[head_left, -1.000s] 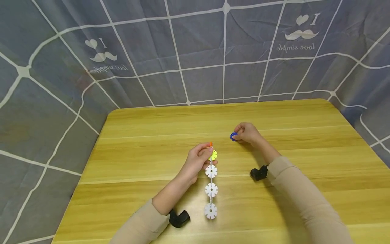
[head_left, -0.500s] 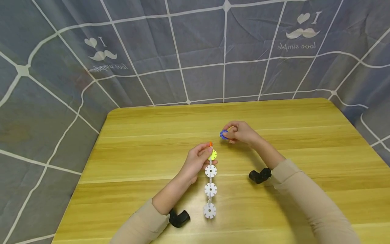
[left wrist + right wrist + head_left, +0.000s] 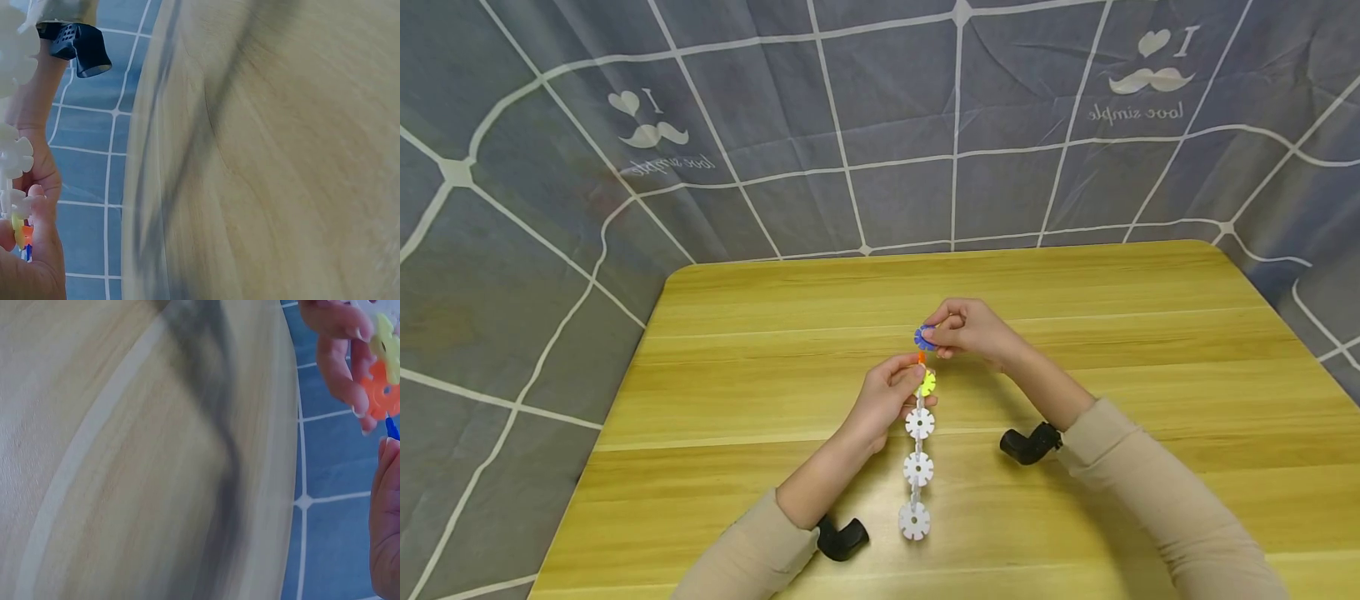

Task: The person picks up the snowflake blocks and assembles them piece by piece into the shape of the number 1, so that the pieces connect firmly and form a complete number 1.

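A chain of notched plastic discs runs toward the person in the head view, with several white discs (image 3: 918, 468), then a yellow disc (image 3: 928, 382) and an orange disc (image 3: 379, 394) at the far end. My left hand (image 3: 880, 398) pinches the chain around the yellow and orange discs. Between thumb and fingers of my right hand (image 3: 977, 333) is a blue disc (image 3: 922, 337), its edge at the orange disc's rim. In the right wrist view the blue disc (image 3: 392, 429) meets the orange one edge-on; whether the slots interlock I cannot tell.
Both hands work above a wood-grain table (image 3: 737, 350). A black wrist mount (image 3: 842, 539) sits by the left cuff and another black mount (image 3: 1030, 443) by the right cuff. A grey curtain (image 3: 895, 125) with white lines hangs behind the table.
My right hand has carried the blue disc leftward, from apart on the right to the orange disc at the chain's far end. My left hand keeps its grip almost in place.
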`<action>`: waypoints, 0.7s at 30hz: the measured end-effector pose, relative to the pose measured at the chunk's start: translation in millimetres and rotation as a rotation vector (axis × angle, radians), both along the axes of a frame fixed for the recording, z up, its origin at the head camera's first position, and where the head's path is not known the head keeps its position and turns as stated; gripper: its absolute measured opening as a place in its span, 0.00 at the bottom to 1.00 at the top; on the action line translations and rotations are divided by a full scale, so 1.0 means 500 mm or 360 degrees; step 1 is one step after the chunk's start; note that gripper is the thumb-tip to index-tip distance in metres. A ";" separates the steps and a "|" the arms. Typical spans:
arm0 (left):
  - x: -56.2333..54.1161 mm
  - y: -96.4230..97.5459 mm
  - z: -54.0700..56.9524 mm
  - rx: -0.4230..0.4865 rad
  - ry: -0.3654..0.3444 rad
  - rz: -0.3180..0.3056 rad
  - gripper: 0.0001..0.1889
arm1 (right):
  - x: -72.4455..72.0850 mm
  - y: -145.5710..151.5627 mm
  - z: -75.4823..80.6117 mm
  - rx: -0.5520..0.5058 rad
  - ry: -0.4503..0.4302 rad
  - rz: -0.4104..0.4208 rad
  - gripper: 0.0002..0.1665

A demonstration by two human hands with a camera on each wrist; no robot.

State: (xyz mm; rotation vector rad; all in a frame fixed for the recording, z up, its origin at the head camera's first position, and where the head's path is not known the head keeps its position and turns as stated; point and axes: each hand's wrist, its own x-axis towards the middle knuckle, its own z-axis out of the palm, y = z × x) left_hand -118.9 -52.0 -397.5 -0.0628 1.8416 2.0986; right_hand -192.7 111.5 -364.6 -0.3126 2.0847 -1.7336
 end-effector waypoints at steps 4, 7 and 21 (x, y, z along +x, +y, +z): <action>0.000 0.000 0.001 0.0010 0.0013 0.0008 0.20 | 0.004 -0.005 0.000 -0.0016 -0.0021 0.0010 0.11; 0.001 0.000 0.001 0.0024 0.0018 0.0010 0.20 | 0.005 -0.006 -0.002 -0.0029 -0.0038 0.0007 0.10; 0.004 -0.004 0.005 0.0035 0.0052 0.0042 0.20 | 0.014 -0.014 -0.002 -0.0036 -0.0074 -0.0003 0.07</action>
